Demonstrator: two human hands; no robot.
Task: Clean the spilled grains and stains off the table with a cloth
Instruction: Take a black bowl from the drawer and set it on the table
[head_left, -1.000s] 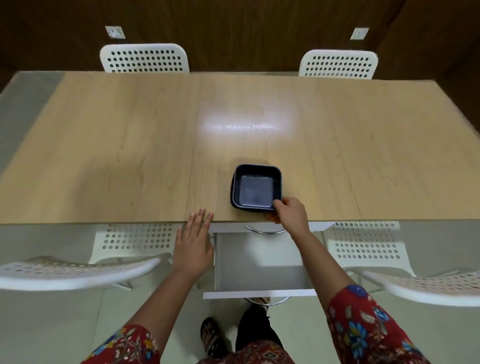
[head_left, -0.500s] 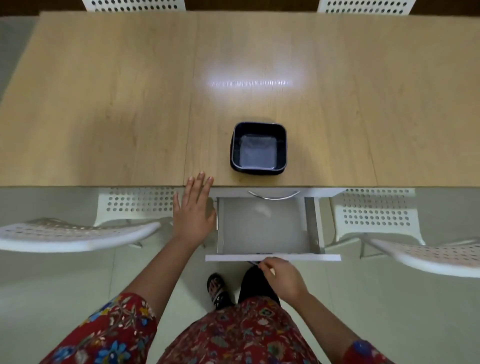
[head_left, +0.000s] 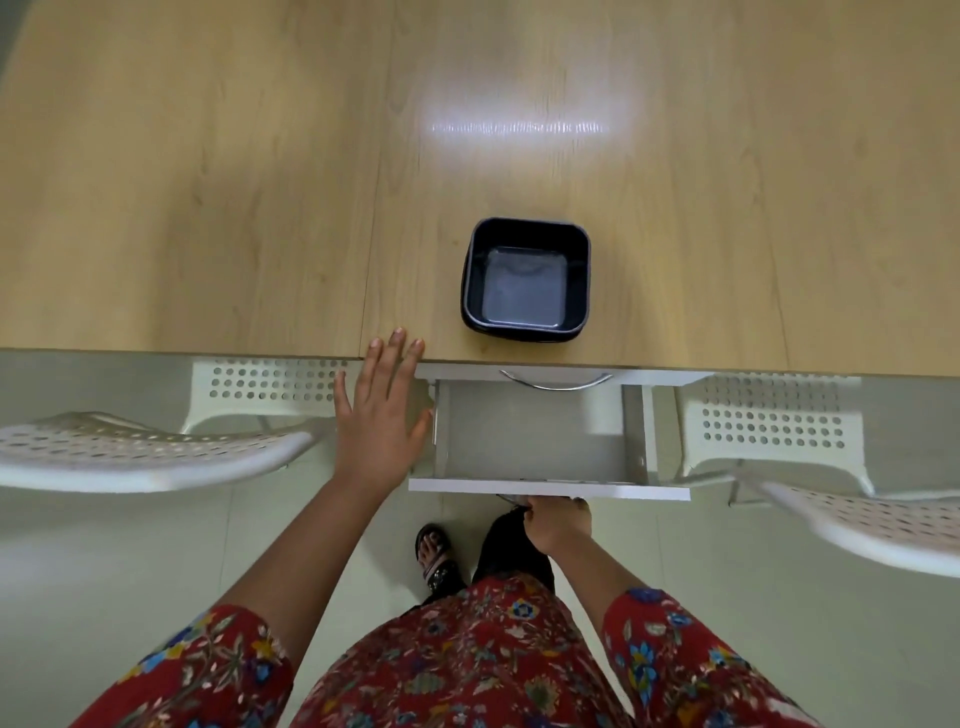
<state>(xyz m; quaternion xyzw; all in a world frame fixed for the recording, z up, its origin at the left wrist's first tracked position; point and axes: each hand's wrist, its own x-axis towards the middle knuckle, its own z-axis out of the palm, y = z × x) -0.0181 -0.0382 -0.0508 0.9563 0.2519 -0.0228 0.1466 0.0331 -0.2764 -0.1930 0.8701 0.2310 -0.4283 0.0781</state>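
L hand (head_left: 382, 415) flat, fingers (head_left: 397, 345) spread, tips on worktop (head_left: 208, 208) edge, prob. bracing; R hand (head_left: 558, 522) curled under open drawer (head_left: 530, 441) front, grip on handle hidden, can't tell how tight. Drawer looks empty. Black tray (head_left: 525, 280) near worktop edge above drawer; no cloth, grains or stains visible, far worktop cut off

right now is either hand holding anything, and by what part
The right hand grips the open drawer by the handle under its front panel. The left hand holds nothing; it lies open and flat, fingertips at the table edge.
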